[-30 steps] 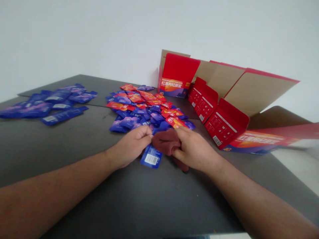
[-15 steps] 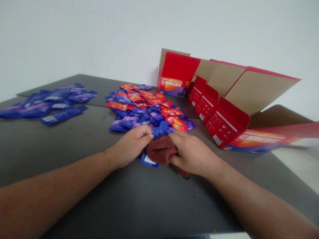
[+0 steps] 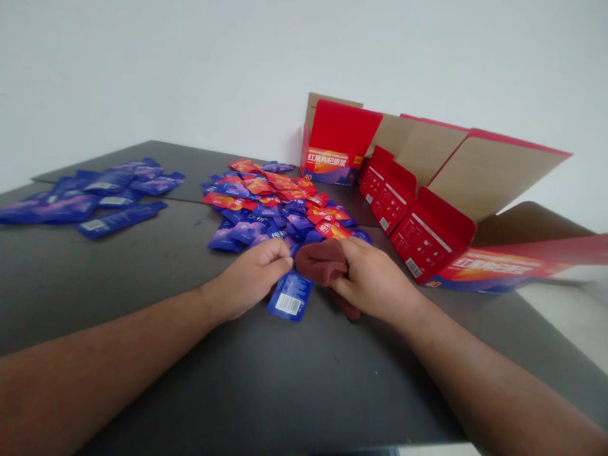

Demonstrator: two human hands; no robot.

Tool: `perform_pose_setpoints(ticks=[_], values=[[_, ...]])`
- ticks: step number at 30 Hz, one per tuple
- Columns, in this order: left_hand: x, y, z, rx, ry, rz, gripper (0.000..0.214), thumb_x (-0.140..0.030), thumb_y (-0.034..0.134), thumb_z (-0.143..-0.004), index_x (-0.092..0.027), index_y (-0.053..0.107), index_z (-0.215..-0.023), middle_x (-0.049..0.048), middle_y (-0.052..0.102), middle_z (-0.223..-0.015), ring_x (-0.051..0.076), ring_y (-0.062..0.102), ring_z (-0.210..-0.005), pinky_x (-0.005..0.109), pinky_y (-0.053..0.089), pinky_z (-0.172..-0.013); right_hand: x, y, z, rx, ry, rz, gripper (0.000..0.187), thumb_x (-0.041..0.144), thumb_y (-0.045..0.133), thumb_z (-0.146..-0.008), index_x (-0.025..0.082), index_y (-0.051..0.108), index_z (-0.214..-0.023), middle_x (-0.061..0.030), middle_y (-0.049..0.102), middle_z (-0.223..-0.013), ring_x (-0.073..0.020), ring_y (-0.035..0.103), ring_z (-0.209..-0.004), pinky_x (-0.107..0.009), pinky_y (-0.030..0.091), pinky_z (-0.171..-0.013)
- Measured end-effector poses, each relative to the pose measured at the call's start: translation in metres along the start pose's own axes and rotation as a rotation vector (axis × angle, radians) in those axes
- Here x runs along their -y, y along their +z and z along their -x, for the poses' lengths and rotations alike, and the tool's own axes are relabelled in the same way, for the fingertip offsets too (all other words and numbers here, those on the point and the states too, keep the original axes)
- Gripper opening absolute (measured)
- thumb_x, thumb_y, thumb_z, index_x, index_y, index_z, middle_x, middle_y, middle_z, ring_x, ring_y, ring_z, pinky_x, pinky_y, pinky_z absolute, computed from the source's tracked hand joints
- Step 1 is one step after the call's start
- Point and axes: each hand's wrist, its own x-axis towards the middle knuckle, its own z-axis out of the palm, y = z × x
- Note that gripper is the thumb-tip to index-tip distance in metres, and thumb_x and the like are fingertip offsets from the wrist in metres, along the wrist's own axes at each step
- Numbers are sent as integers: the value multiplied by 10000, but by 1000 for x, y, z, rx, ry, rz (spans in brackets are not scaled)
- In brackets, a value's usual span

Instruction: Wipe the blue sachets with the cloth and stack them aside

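My left hand (image 3: 254,275) pinches the upper left edge of a blue pouch (image 3: 292,294), whose printed side with a white barcode label faces up. A folded brown cloth (image 3: 322,261) is gripped in my right hand (image 3: 373,278), just right of the pouch's upper end. Behind both hands lies a mixed pile of small pouches; a red pouch (image 3: 332,228) and a blue-purple pouch (image 3: 249,229) are at its near side. My right fingers partly hide the pile's front edge and the cloth's middle.
A separate pile of blue pouches (image 3: 114,183) lies at the left on the dark table (image 3: 199,386). Along the right stand opened red cardboard boxes, among them a back box (image 3: 332,166) and a nearer box (image 3: 427,237), flaps raised. A white wall rises behind.
My right hand and the brown cloth have moved up and to the right, off the blue pouch, uncovering its barcode. My left hand has stayed in place on the pouch.
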Motion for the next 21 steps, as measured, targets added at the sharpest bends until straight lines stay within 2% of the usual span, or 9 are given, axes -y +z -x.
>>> perform_pose_setpoints(ticks=[4, 5, 9, 10, 15, 19, 21], values=[[0, -1, 0, -11, 58, -56, 228, -350, 612, -932, -194, 521, -794, -33, 480, -709, 110, 412, -612, 234, 362, -544, 4, 0, 1, 132, -190, -39, 135, 224, 636, -811, 217, 577, -932, -46, 662, -960, -211, 617, -887, -325, 461, -772], [1, -1, 0, -14, 50, -51, 228, -351, 611, -933, -195, 519, -796, -34, 477, -707, 109, 409, -608, 233, 360, -541, 4, 1, 1, 133, -189, -33, 134, 229, 636, -814, 217, 579, -935, -45, 662, -960, -211, 616, -885, -325, 460, -770], [0, 0, 0, 1, -18, 15, 219, -362, 603, -935, -207, 495, -824, -43, 472, -680, 112, 420, -575, 239, 356, -517, 1, 0, 0, -6, 23, 22, 146, 263, 605, -866, 202, 590, -998, -80, 679, -1015, -234, 626, -916, -347, 459, -775], [0, 0, 0, 4, -15, 14, 216, -360, 603, -935, -207, 496, -825, -42, 474, -680, 112, 424, -577, 239, 360, -518, 0, 0, 0, -13, 36, 23, 145, 263, 604, -867, 199, 591, -996, -84, 679, -1017, -236, 628, -918, -348, 457, -773], [0, 0, 0, -13, 50, -59, 219, -344, 602, -934, -193, 515, -802, -32, 481, -719, 107, 415, -616, 228, 362, -539, 4, 1, 1, 121, -171, -32, 132, 228, 641, -816, 210, 588, -935, -49, 669, -959, -210, 619, -874, -322, 456, -754], [0, 1, 0, -10, -1, 9, 221, -364, 604, -934, -206, 501, -818, -41, 475, -697, 115, 429, -597, 237, 361, -530, 1, 2, -1, -8, 12, 2, 153, 257, 622, -864, 194, 611, -1002, -83, 692, -1009, -235, 638, -920, -342, 464, -776], [0, 1, 0, -12, 4, 4, 215, -357, 609, -931, -206, 505, -817, -41, 478, -695, 116, 430, -598, 239, 365, -537, 0, 2, 0, -18, 8, -8, 149, 254, 624, -863, 194, 610, -999, -83, 689, -1008, -233, 638, -925, -340, 466, -785]])
